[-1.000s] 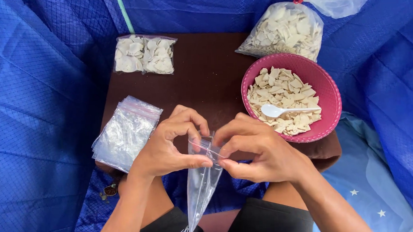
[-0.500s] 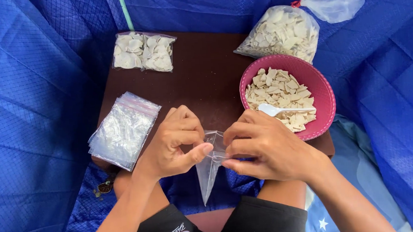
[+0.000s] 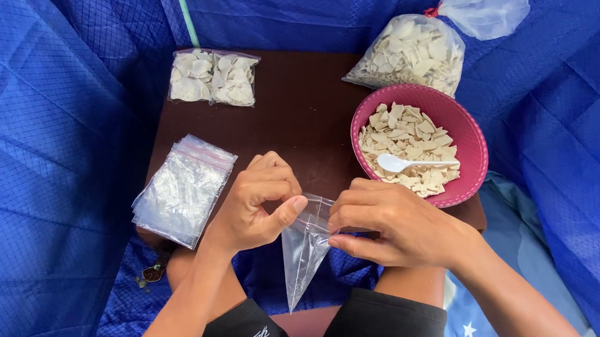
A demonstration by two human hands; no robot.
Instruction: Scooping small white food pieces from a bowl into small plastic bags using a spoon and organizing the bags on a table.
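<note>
Head view: my left hand [image 3: 250, 210] and right hand [image 3: 386, 222] both pinch the mouth of a small clear plastic zip bag [image 3: 303, 248], which hangs over the near edge of the dark brown tabletop [image 3: 296, 113], beside a pink bowl of pale chips [image 3: 475, 144].

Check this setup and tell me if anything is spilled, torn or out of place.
Nothing stands out. The chips stay inside the pink bowl, the tied big bag and the small filled bag. The stack of empty bags lies on the table's left edge. Both hands, left and right, hold an empty clear bag.
</note>
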